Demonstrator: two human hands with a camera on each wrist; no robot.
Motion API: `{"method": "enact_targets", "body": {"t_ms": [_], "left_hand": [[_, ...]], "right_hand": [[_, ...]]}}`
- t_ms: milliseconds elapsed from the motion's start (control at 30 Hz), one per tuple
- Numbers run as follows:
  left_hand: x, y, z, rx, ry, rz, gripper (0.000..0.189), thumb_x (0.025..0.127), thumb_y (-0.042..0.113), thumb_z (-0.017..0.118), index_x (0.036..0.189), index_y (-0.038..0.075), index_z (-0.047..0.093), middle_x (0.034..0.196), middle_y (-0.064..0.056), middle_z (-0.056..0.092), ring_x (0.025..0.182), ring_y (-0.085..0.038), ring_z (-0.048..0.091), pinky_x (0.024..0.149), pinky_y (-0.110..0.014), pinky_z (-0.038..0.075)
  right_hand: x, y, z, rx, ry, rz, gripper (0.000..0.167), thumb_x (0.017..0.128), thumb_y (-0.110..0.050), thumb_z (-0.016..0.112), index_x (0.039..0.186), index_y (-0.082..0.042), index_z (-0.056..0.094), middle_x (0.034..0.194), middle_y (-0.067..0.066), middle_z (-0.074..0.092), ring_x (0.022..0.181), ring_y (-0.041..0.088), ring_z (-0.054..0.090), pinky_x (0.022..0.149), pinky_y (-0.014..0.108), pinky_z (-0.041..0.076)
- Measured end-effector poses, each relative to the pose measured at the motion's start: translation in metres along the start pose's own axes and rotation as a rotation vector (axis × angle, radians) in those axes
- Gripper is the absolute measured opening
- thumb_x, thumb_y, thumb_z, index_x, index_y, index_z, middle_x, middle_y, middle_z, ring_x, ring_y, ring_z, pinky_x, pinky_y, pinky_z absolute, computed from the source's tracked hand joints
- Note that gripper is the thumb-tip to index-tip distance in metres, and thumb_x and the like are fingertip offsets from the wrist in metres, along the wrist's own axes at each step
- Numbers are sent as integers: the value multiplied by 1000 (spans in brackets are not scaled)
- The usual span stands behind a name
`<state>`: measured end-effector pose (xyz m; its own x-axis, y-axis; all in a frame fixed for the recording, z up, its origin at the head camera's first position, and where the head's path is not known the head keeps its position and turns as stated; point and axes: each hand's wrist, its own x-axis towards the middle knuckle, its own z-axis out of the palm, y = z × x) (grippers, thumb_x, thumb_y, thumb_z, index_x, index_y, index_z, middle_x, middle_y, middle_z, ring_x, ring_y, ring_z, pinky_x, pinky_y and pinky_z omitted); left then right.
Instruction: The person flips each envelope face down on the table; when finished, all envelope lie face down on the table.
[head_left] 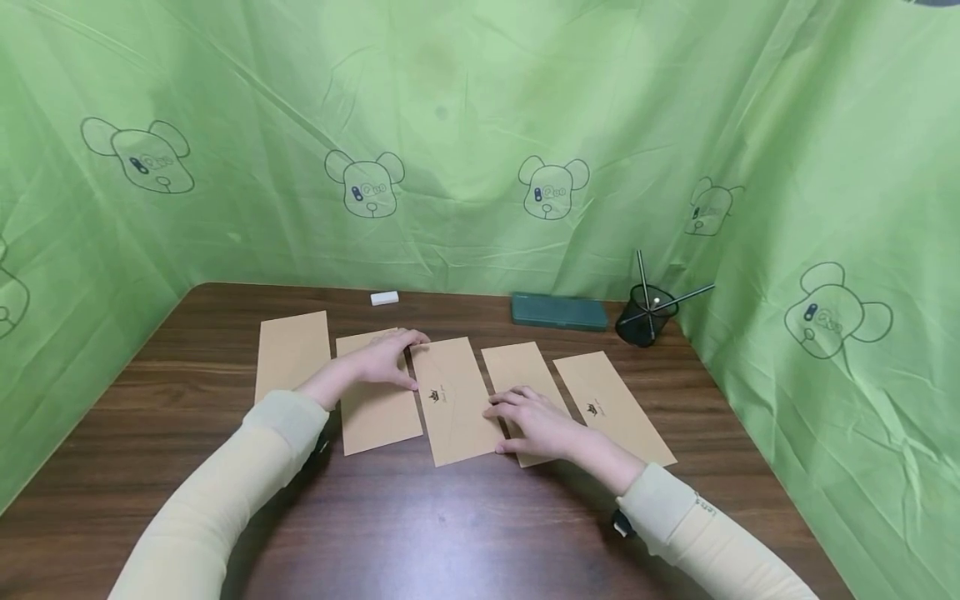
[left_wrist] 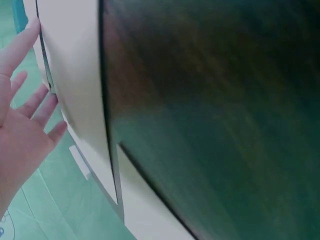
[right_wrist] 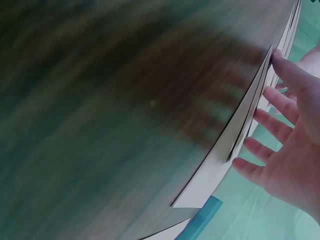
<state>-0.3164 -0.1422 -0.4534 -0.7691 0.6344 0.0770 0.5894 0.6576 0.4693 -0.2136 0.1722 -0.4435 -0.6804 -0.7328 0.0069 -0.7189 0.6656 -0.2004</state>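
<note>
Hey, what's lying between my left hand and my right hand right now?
The middle brown envelope, printed with a small dark crown, lies between your left hand and right hand; the head view shows it.

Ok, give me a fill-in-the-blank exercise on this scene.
The brown envelopes on the table number ____.
The symbol on the middle envelope is a ____.
The black pen cup stands to the ____ of the green case.
The white block is nearer the ____ hand than the right hand.
Missing words: five; crown; right; left.
</note>
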Motion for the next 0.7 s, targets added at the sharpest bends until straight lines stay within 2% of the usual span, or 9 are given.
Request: {"method": "enact_targets", "body": {"t_ms": [133, 267, 500, 700], "left_hand": [[2, -2, -2, -66, 15, 30, 69, 70, 14, 82, 130, 3, 49, 130, -16, 49, 123, -32, 45, 105, -48, 34], [4, -3, -5, -68, 53, 56, 60, 70, 4, 79, 124, 4, 55, 128, -13, 50, 122, -32, 45, 105, -50, 34], [9, -5, -10, -57, 136, 93, 37, 73, -1, 76, 106, 10, 67, 119, -8, 54, 111, -26, 53, 99, -45, 41], [12, -2, -14, -35, 188, 119, 22, 77, -2, 73, 95, 11, 71, 110, -5, 57, 103, -23, 57, 91, -42, 46]], "right_hand": [[0, 0, 1, -15, 10, -8, 51, 81, -37, 73, 124, -14, 60, 135, 9, 52, 124, 32, 43, 98, 54, 38], [1, -1, -1, -12, 6, -9, 50, 80, -38, 73, 122, -15, 60, 134, 8, 53, 124, 33, 43, 98, 54, 38], [5, 2, -1, 21, 13, -10, 49, 82, -45, 70, 120, -16, 60, 129, 5, 54, 124, 29, 42, 99, 51, 38], [10, -3, -6, 93, 5, -5, 49, 85, -44, 66, 123, -13, 58, 126, 3, 56, 122, 22, 46, 105, 39, 36]]}}
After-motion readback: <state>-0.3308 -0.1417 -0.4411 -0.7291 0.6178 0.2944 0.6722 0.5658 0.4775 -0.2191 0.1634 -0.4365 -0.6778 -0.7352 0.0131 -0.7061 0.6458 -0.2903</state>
